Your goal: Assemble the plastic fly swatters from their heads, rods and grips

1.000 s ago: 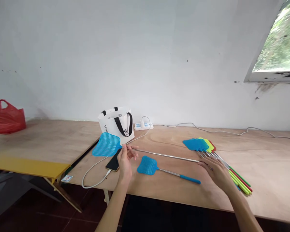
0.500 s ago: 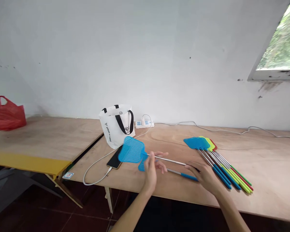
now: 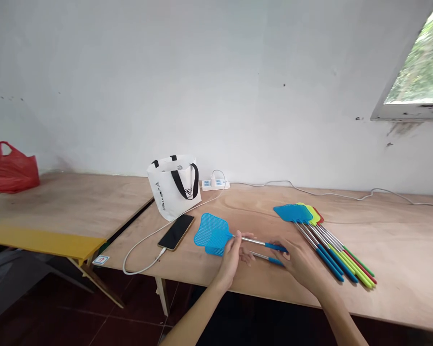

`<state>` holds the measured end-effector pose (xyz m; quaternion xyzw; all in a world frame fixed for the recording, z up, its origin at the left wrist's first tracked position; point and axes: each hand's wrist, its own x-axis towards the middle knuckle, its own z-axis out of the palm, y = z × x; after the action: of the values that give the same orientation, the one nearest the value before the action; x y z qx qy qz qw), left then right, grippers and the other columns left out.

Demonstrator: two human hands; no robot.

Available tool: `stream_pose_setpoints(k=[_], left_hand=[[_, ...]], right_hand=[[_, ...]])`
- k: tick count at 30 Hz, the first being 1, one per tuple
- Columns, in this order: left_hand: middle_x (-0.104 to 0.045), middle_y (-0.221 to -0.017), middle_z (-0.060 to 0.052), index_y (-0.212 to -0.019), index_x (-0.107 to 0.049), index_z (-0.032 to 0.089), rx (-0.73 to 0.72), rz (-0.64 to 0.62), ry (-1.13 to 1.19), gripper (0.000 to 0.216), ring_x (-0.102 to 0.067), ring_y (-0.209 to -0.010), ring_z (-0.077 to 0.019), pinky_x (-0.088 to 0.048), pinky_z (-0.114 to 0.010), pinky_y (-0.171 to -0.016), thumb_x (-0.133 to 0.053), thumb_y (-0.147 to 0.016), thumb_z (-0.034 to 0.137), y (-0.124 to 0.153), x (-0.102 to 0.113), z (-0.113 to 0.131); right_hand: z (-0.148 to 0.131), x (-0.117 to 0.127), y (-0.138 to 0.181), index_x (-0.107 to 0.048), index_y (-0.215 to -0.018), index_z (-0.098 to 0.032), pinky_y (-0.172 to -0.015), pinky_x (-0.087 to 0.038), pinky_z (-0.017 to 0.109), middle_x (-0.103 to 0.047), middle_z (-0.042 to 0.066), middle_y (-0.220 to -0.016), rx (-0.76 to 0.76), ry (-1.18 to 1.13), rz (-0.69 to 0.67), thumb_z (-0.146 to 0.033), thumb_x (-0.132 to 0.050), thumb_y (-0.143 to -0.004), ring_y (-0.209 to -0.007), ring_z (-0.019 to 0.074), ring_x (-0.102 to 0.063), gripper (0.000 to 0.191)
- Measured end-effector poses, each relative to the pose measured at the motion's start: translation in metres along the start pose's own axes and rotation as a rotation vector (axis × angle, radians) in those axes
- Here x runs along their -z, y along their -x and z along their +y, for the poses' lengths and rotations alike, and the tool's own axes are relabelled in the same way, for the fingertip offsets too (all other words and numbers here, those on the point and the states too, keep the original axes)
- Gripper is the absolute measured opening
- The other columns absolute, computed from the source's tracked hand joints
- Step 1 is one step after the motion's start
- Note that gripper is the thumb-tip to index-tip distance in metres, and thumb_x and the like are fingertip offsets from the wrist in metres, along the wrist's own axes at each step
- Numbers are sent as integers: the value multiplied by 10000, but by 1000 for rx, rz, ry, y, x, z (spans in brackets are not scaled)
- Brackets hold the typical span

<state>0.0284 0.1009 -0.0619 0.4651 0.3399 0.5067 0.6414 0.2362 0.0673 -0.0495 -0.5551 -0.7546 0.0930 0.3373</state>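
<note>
A blue fly swatter point(image 3: 211, 229) is held between both my hands, a little above the table. My left hand point(image 3: 234, 257) pinches its metal shaft just behind the mesh head, the other fingers loosely spread. Farther along, my right hand point(image 3: 292, 257) grips the blue handle point(image 3: 276, 247). Partly beneath it, a second blue swatter point(image 3: 261, 255) lies on the table, its head overlapped by the held one. To the right is a fanned pile of swatters point(image 3: 326, 242) with blue, yellow-green, red and green handles.
A black phone point(image 3: 176, 232) on a white cable lies left of the swatters. Behind it stand a white tote bag point(image 3: 171, 192) and a power strip point(image 3: 215, 184). A red plastic bag point(image 3: 12, 170) sits on the left table, across a gap point(image 3: 132, 218).
The held swatter's head has moved right and slightly down, uncovering the phone. Less of its metal shaft shows between my hands, and its blue handle now shows at my right fingers.
</note>
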Motion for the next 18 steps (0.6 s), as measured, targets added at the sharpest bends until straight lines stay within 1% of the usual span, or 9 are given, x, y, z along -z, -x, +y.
stream_pose_setpoints(k=[2,4,7,9,10,11,13,16,18], left_hand=[[-757,-1106,-173,-1318,-636,161,99,-88,-22,724,-728,-613,-183,-513,-219,-429,-529,-897,740,-2,6,2],[-738,-1163,-191,-1371,-585,173,225,-227,-86,720,-718,-596,-175,-516,-227,-421,-539,-906,721,0,9,1],[-724,-1185,-199,-1301,-628,155,362,-492,-229,653,-700,-606,-155,-504,-219,-443,-604,-899,669,4,9,-6],[-720,-1182,-182,-1247,-667,152,385,-650,-311,630,-695,-654,-148,-504,-218,-489,-622,-888,667,7,8,-11],[-718,-1180,-170,-1236,-678,157,378,-703,-343,627,-693,-686,-148,-508,-220,-515,-620,-886,674,8,8,-13],[-715,-1178,-157,-1233,-683,164,368,-736,-367,628,-691,-716,-149,-513,-225,-540,-616,-884,681,8,8,-14],[-713,-1164,-140,-1229,-686,173,348,-755,-392,631,-684,-750,-152,-514,-229,-561,-609,-881,694,8,8,-14],[-712,-1137,-129,-1194,-690,170,344,-746,-387,628,-675,-724,-146,-506,-228,-548,-621,-867,701,7,8,-12],[-711,-1126,-123,-1173,-692,169,345,-738,-372,618,-665,-689,-135,-503,-228,-535,-625,-864,700,6,8,-12]], right_hand=[[10,-1,-3,-711,-1106,-275,-707,-544,322,-769,62,-1004,-18,8,56,-429,-489,-1006,-795,214,-702,289],[21,-8,-5,-715,-1112,-263,-733,-540,331,-761,74,-1049,-11,34,124,-400,-463,-1015,-816,213,-690,303],[39,-26,-6,-718,-1163,-259,-826,-530,365,-742,84,-1123,13,124,178,-299,-439,-1006,-960,237,-677,323],[48,-38,-5,-726,-1185,-280,-895,-509,397,-728,81,-1187,9,227,160,-226,-436,-982,-1077,256,-654,358],[51,-43,-4,-730,-1192,-295,-924,-497,412,-717,77,-1228,-1,274,139,-201,-435,-973,-1126,262,-639,379],[53,-47,-3,-732,-1196,-310,-948,-485,427,-703,72,-1269,-15,311,118,-187,-430,-970,-1166,266,-623,396],[55,-51,-2,-729,-1208,-331,-980,-467,452,-673,62,-1337,-43,344,89,-197,-414,-987,-1213,271,-603,407],[52,-51,-2,-709,-1239,-335,-1003,-455,467,-651,59,-1374,-55,320,77,-275,-394,-1029,-1223,269,-599,383],[49,-50,-3,-714,-1214,-331,-1014,-452,464,-643,58,-1382,-20,284,54,-343,-420,-1037,-1234,266,-595,344]])
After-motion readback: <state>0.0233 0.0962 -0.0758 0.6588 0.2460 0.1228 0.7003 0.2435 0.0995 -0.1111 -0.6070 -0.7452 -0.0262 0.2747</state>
